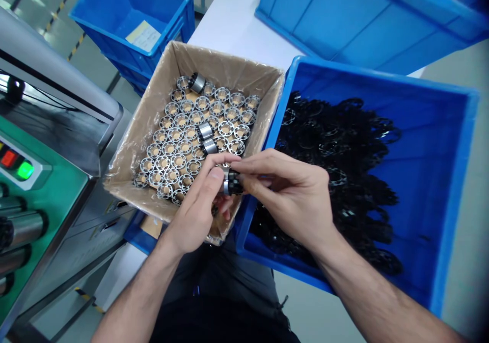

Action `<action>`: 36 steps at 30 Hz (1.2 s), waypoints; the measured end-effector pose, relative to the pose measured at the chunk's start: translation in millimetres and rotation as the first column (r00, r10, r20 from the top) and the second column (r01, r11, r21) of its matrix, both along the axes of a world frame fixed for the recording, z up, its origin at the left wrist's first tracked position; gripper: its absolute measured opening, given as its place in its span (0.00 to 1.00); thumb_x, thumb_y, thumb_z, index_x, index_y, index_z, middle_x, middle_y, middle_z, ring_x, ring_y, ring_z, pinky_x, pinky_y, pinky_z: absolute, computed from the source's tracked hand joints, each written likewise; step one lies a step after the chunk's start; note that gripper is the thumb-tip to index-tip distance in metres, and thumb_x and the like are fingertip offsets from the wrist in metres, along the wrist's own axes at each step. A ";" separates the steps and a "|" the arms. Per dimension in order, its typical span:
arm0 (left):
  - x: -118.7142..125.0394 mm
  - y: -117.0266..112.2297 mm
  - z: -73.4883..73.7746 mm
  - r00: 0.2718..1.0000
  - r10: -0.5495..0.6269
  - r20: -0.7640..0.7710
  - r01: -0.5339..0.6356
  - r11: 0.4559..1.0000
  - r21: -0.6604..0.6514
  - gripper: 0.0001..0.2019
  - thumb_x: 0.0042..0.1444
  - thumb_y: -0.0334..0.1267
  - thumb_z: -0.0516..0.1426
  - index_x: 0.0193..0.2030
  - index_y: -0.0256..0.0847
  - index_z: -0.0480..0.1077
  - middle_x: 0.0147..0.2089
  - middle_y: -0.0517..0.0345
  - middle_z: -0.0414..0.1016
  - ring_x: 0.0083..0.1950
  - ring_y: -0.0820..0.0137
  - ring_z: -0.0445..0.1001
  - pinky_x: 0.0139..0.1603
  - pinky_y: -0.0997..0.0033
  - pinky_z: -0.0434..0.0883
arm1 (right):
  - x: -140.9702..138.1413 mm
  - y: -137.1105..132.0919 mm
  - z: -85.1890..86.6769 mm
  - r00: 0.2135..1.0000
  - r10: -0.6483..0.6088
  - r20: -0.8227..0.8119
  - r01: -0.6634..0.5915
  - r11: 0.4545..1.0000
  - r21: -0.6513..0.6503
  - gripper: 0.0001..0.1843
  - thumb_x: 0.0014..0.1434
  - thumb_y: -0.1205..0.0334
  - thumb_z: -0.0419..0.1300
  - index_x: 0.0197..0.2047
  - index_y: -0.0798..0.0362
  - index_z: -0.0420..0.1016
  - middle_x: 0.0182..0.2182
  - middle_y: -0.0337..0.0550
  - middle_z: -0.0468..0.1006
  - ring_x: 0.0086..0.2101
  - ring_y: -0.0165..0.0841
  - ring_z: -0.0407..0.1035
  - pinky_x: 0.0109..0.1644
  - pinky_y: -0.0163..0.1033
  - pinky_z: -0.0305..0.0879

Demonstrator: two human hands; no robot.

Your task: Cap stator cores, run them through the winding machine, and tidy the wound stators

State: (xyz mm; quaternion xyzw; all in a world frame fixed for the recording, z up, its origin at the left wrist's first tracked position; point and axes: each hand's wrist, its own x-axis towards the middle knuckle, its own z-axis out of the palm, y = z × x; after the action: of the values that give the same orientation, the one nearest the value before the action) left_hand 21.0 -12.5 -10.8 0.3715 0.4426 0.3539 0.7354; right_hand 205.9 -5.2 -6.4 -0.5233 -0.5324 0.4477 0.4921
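Observation:
My left hand [200,200] is closed around a silver metal ring [226,181], held sideways over the near right corner of a plastic-lined cardboard box [143,111]. At the ring's right end, the fingers of my right hand [292,190] pinch a black toothed plastic part [236,182], which touches the ring. Rows of similar silver rings [175,134] stand upright in the box. A few silver pieces with black ends [197,83] lie on top of them. Under my right wrist is a blue bin with a heap of black plastic parts [336,139].
Another blue crate [344,17] stands behind the bin on the white table [225,14]. At the far left, a blue crate [114,6] holds a paper slip [144,36]. A green machine top [64,205] with metal cylinders [25,228] borders my left side.

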 end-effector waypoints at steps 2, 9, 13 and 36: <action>0.3 0.5 -0.6 1.000 0.009 0.021 -0.009 1.000 -0.003 0.22 0.82 0.64 0.56 0.66 0.51 0.74 0.40 0.60 0.72 0.30 0.71 0.68 0.33 0.68 0.72 | -3.9 -0.7 -0.2 0.999 -0.026 -0.021 0.026 0.999 -0.020 0.10 0.63 0.69 0.74 0.44 0.46 0.96 0.38 0.43 0.91 0.33 0.31 0.81 0.33 0.34 0.76; 0.4 1.1 -2.4 0.998 0.002 0.069 -0.002 1.000 0.001 0.20 0.82 0.61 0.55 0.65 0.50 0.74 0.34 0.61 0.71 0.31 0.67 0.68 0.34 0.66 0.71 | -9.6 -1.4 -2.2 0.991 -0.074 -0.115 0.053 0.983 -0.175 0.07 0.60 0.63 0.77 0.43 0.51 0.93 0.31 0.41 0.88 0.25 0.30 0.79 0.27 0.32 0.74; 0.2 0.9 -4.0 0.999 -0.002 0.054 0.001 1.000 0.026 0.20 0.82 0.60 0.56 0.67 0.51 0.73 0.39 0.59 0.74 0.33 0.67 0.70 0.35 0.66 0.72 | -9.5 -2.2 -1.9 0.993 -0.098 -0.058 0.089 0.987 -0.137 0.04 0.59 0.65 0.76 0.40 0.50 0.92 0.28 0.38 0.86 0.23 0.28 0.75 0.24 0.31 0.71; -3.8 4.5 1.6 0.998 -0.051 -0.042 0.058 0.981 0.185 0.19 0.79 0.54 0.64 0.70 0.53 0.72 0.53 0.57 0.76 0.43 0.69 0.74 0.46 0.68 0.76 | -3.9 -1.8 -0.4 0.976 -0.004 0.216 -0.029 0.988 0.149 0.03 0.68 0.64 0.72 0.44 0.49 0.89 0.55 0.52 0.87 0.54 0.42 0.84 0.42 0.40 0.82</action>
State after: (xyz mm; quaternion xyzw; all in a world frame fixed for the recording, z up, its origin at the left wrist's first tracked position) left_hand 17.2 -8.0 -9.3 0.4572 0.4106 0.3665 0.6986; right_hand 202.1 -7.0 -6.8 -0.5267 -0.6183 0.3498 0.4667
